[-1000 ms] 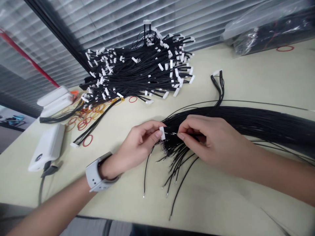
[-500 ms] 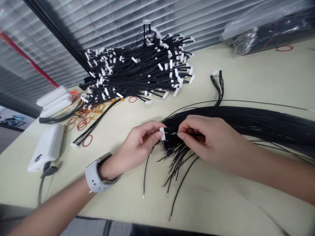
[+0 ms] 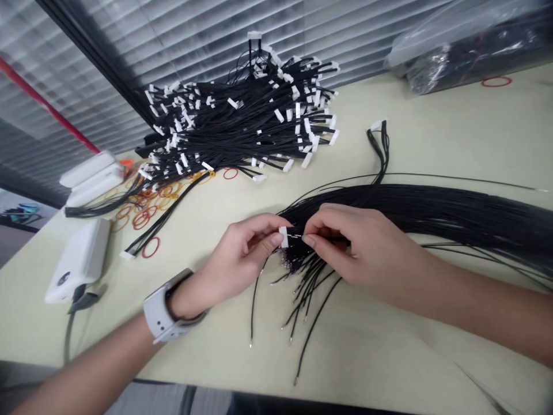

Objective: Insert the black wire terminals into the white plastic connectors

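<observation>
Two bare hands work close together over a long bundle of black wires [image 3: 432, 210] lying across a pale table [image 3: 423, 346]. The left hand [image 3: 244, 251], with a white smartwatch [image 3: 156, 308] on its wrist, pinches a small white plastic connector [image 3: 283, 237] between thumb and fingertips. The right hand [image 3: 339, 245] is just beside it, its thumb and fingers pressed together on the wires next to the connector; how many wires it holds is too small to tell. The connector stands upright at the near side of the bundle, above loose wire ends [image 3: 309, 300] that fan out toward the table's front edge. Farther off, a big heap of black wires tipped with white connectors [image 3: 242, 124] rests on the table, with red and orange rubber bands [image 3: 149, 202] at its left. A white box [image 3: 78, 259] sits near the left hand, and a plastic bag of wires [image 3: 466, 52] lies in the far right corner.
</observation>
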`<state>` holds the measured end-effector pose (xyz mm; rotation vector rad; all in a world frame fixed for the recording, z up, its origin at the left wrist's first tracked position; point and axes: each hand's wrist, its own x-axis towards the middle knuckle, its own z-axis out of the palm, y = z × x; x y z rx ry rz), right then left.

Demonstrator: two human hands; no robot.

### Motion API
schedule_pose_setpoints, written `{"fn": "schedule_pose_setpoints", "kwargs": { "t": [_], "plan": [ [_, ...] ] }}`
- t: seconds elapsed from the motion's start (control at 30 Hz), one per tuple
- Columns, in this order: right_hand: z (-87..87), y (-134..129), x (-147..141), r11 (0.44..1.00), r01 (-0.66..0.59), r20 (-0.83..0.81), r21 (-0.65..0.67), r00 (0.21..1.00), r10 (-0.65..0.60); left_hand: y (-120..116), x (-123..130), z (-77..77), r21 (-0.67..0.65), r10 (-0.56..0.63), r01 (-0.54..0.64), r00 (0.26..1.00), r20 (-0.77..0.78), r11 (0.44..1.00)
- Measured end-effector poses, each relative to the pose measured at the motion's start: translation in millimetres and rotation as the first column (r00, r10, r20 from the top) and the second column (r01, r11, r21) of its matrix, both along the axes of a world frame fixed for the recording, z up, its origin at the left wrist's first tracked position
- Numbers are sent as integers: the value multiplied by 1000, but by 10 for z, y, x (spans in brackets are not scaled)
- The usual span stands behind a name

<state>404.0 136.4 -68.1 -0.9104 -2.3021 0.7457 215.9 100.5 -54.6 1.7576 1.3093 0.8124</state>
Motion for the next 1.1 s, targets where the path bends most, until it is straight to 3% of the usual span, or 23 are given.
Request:
{"fn": "schedule_pose_setpoints", "kwargs": {
  "t": [0.9,1.1],
  "plan": [
    [-65,-15,-48,997,16,-8,82,1000,-16,5,39,5,-61,4,-2,999,38,998],
    [-94,-31,-72,994,62,-116,94,992,-51,7,55,1,-122,32,-13,987,156,992]
  ]
}}
